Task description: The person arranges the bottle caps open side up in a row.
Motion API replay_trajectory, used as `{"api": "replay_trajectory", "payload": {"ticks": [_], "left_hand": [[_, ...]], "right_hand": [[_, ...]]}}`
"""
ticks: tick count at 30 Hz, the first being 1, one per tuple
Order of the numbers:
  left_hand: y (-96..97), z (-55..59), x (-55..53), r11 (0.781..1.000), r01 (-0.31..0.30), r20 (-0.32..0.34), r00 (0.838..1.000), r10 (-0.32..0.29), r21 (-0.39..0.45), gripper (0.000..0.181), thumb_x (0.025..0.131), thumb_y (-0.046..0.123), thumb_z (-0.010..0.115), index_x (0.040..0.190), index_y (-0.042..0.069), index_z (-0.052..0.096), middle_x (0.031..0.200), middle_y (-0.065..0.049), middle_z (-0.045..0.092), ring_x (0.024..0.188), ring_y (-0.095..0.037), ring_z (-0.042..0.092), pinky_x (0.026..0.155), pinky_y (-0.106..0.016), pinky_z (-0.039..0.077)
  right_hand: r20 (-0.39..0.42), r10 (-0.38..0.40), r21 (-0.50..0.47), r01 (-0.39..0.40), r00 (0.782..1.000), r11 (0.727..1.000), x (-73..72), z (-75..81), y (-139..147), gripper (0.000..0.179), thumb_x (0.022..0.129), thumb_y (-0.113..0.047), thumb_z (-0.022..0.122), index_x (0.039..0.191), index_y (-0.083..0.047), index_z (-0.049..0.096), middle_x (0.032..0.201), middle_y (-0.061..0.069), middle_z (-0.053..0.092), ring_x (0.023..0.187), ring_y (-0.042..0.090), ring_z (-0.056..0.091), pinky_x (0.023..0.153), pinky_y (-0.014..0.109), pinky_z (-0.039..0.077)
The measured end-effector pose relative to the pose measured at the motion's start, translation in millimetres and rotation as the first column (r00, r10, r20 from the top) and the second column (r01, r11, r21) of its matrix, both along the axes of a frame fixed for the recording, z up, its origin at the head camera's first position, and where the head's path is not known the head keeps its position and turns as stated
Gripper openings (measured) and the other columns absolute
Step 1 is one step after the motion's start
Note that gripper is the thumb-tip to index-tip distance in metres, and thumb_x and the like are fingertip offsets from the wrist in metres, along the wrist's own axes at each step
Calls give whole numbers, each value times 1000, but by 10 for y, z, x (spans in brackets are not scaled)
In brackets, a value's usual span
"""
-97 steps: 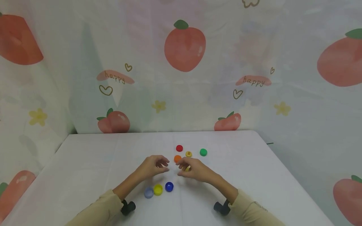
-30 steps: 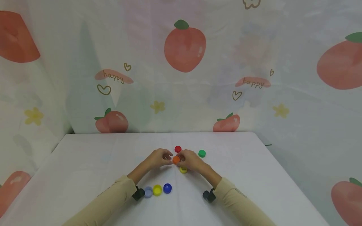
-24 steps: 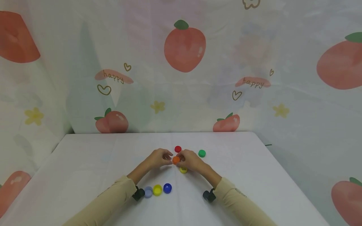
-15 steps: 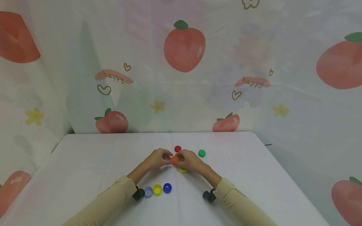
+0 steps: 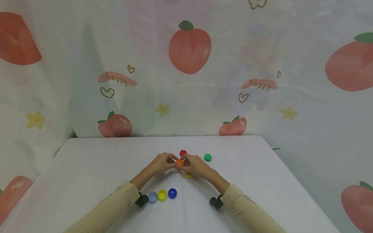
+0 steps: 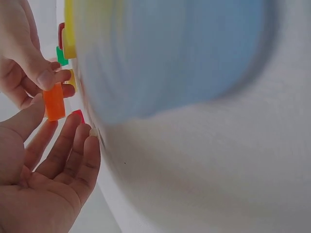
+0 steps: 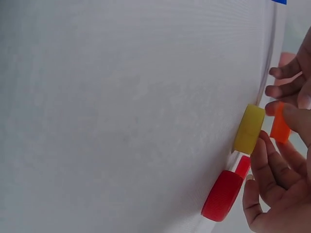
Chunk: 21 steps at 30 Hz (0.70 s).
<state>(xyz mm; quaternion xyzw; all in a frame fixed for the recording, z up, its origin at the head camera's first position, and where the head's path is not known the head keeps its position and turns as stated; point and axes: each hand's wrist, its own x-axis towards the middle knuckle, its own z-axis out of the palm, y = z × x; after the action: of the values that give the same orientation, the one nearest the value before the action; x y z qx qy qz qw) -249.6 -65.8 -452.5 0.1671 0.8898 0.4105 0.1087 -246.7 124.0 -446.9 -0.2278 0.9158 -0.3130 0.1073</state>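
An orange bottle cap is held between my two hands above the table, in the head view's middle. My right hand pinches it between thumb and fingers; its thumb lies on the cap in the right wrist view. From the other side my left hand grips it at the edge with thumb and index finger, the other fingers spread loosely. Just below the right hand lies a yellow cap, partly covered by it. Behind the fingers sits a red cap.
A green cap lies right of the hands. Nearer me stand a pale blue cap, a yellow cap and a blue cap in a row. The white table ends at a patterned curtain.
The right hand has left the yellow cap and taken the orange cap from the table. Over the last second the orange cap has shifted slightly left, between the left thumb and index finger.
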Motion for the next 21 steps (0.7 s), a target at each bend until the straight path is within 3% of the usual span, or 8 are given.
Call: {"api": "replay_trajectory", "payload": {"ticks": [15, 21], "left_hand": [[-68, 92, 150, 997, 17, -41, 999, -14, 76, 25, 87, 23, 69, 107, 10, 65, 89, 0, 67, 79, -15, 62, 66, -26, 53], [-103, 135, 234, 993, 3, -57, 998, 3, 114, 35, 87, 16, 69, 119, 5, 61, 88, 0, 65, 82, -17, 62, 69, -26, 53]], "right_hand": [[-51, 57, -95, -62, 997, 994, 161, 125, 39, 34, 86, -17, 71, 114, -7, 55, 96, 1, 64, 86, 15, 60, 68, 21, 52], [-53, 63, -159, -70, 997, 985, 215, 162, 52, 31, 89, -20, 67, 115, -7, 59, 95, 0, 64, 85, 14, 60, 70, 22, 52]]}}
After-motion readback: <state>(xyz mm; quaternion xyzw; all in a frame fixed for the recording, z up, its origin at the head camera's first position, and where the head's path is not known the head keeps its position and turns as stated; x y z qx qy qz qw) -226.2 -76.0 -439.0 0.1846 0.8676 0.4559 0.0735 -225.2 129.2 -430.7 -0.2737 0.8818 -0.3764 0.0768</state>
